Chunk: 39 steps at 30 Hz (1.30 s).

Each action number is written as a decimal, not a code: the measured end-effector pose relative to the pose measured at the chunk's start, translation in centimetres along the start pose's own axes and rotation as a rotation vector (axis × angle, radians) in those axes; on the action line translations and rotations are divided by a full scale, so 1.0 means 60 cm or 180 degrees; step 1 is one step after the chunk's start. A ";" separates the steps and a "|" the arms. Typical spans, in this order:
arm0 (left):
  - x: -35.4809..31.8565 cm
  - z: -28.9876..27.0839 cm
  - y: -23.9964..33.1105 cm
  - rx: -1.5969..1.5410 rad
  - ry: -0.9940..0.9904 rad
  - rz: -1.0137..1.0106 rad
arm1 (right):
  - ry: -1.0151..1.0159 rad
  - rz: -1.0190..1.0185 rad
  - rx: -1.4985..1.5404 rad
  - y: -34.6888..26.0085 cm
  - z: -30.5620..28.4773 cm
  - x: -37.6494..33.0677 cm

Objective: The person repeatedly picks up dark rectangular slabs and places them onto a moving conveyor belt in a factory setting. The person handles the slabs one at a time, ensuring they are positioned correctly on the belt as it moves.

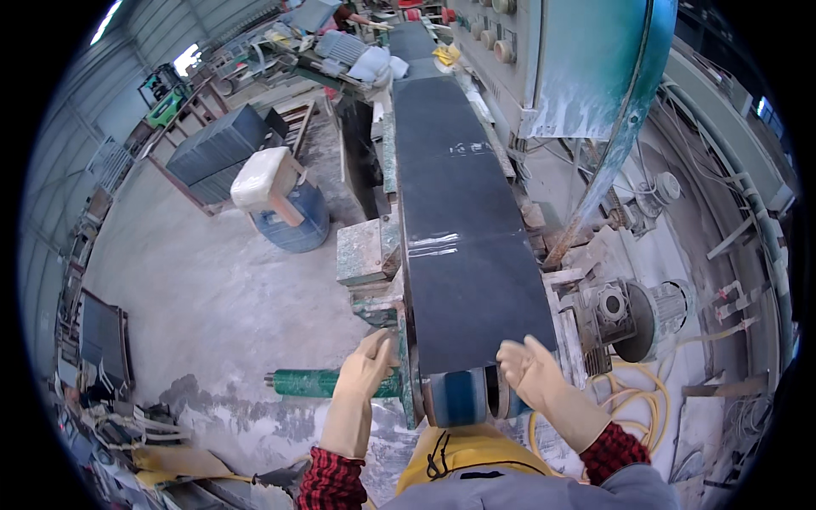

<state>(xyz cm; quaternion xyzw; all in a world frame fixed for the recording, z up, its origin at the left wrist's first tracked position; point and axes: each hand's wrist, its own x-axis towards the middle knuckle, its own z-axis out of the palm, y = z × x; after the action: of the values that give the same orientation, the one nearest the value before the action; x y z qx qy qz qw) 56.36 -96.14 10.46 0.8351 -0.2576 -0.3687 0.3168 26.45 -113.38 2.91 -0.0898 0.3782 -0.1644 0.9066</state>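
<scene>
Dark grey stone slabs lie end to end along a conveyor that runs away from me, with wet shiny patches on them. My left hand, in a beige glove, hovers beside the left edge of the conveyor's near end, fingers loosely bent and apart, nothing visible in them. Over the near right corner of the closest slab is my right hand, also gloved, its fingers bent and spread with no object showing between them. Below the slab's near edge shows a blue roller.
A green roller sticks out left of the conveyor. Farther left stand a blue barrel with a pale block-like seat on top and stacked dark slabs. A motor and yellow hose lie right. A person's arm shows far ahead.
</scene>
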 end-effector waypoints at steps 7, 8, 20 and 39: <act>-0.145 0.034 -0.198 -0.1110 0.0204 -0.0441 | -0.0324 -0.4092 -0.5368 0.019 0.093 0.009; -0.174 0.042 -0.222 -0.1091 0.0253 -0.0500 | -0.0772 -0.3887 -0.6129 0.014 0.102 0.007; -0.563 0.076 -0.451 -0.2040 0.1604 -0.1082 | -0.0942 -0.4458 -0.6510 -0.042 -0.024 0.042; -1.137 0.084 -0.829 0.0063 0.5569 -0.1818 | -0.1447 -0.3242 -0.5917 0.505 -0.060 -0.071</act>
<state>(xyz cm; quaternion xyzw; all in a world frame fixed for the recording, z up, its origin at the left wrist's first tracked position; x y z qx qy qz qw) 21.62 -19.39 2.91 0.8510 0.2866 0.3324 0.2885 28.01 -83.80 -5.49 -0.9165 0.0963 -0.1502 0.3580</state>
